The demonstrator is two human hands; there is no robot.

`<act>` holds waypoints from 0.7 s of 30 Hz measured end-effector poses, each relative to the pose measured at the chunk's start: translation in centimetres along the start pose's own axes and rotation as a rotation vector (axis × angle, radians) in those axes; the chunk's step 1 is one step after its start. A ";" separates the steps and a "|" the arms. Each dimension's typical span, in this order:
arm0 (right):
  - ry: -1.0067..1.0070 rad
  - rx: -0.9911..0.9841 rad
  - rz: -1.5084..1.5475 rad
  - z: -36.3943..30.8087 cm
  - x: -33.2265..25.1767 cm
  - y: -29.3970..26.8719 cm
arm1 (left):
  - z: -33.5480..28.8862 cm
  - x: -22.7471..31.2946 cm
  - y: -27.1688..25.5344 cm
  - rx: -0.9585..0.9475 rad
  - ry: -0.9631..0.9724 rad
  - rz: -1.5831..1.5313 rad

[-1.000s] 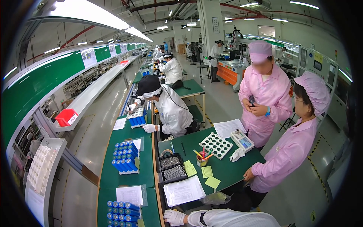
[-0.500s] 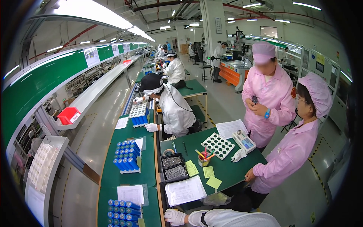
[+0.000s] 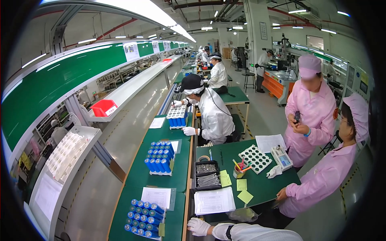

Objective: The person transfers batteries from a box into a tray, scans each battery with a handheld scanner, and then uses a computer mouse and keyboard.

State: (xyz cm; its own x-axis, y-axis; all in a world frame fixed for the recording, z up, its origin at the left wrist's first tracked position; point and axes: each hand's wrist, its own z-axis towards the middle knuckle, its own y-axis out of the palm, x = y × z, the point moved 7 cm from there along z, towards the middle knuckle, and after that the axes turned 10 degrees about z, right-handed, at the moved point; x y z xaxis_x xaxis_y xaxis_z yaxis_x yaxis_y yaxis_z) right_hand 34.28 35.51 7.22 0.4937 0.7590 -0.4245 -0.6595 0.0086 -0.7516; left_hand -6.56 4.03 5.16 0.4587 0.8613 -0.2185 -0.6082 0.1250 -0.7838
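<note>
Our view has turned a little. Our left hand, in a white glove, rests half curled and empty on the table edge, near the paper sheet. We cannot see our right hand.

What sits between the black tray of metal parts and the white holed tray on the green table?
In the head view, a cup of pens stands between the black tray and the white holed tray.
</note>
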 end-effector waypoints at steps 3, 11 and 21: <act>0.005 -0.005 -0.009 0.2 -0.1 -0.1 | -0.5 -0.3 0.0 -0.003 -0.019 0.006; 0.033 -0.033 -0.033 0.0 0.2 0.5 | 0.2 4.0 1.0 -0.003 0.080 -0.079; -0.043 0.060 -0.037 -0.6 0.2 0.9 | 1.3 9.3 1.4 0.017 0.192 -0.171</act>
State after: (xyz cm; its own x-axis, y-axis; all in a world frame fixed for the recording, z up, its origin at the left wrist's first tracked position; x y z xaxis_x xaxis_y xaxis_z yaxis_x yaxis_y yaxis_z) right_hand 34.11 35.27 6.11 0.4945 0.7844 -0.3743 -0.6750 0.0753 -0.7340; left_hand -4.01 12.84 2.76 0.6692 0.7181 -0.1911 -0.5212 0.2703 -0.8095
